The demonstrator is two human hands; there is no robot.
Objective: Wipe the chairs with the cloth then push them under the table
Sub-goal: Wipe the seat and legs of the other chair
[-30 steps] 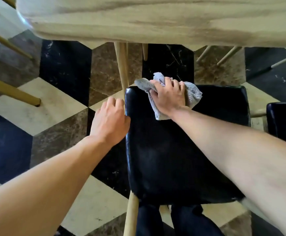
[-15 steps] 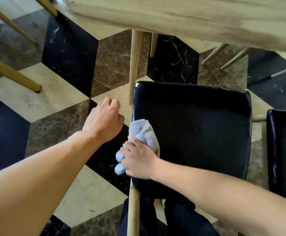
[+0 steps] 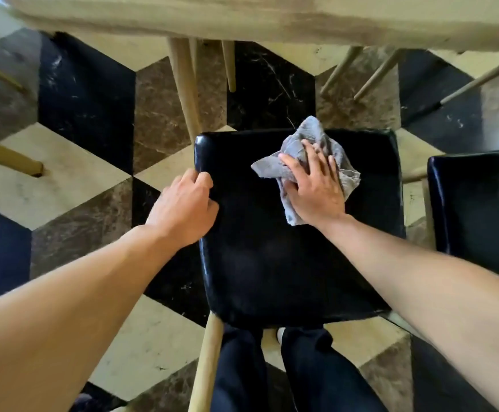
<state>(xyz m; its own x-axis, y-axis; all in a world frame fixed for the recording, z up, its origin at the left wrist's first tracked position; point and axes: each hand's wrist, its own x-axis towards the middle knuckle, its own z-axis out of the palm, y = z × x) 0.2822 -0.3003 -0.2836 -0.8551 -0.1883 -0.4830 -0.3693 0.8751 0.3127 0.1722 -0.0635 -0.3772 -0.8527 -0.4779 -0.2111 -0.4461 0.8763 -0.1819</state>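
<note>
chair seat [image 3: 272, 263]: black leather-like cover, smooth, glossy at the edges
second seat [image 3: 480, 209]: same black glossy cover
cloth [image 3: 310, 138]: grey woven fabric, soft, matt, crumpled
counter [image 3: 272, 16]: pale wood, visible grain, matt
chair legs [image 3: 206, 367]: light wood, smooth
floor [image 3: 87, 99]: polished veined marble tiles, black, brown, cream

Your right hand [image 3: 316, 188] presses the crumpled grey cloth [image 3: 316, 138] flat on the black chair seat [image 3: 272, 263], near its far edge. Your left hand [image 3: 185, 209] grips the seat's left edge. A second black seat [image 3: 480, 203] stands just beside, below the wooden table [image 3: 272, 19].
</note>
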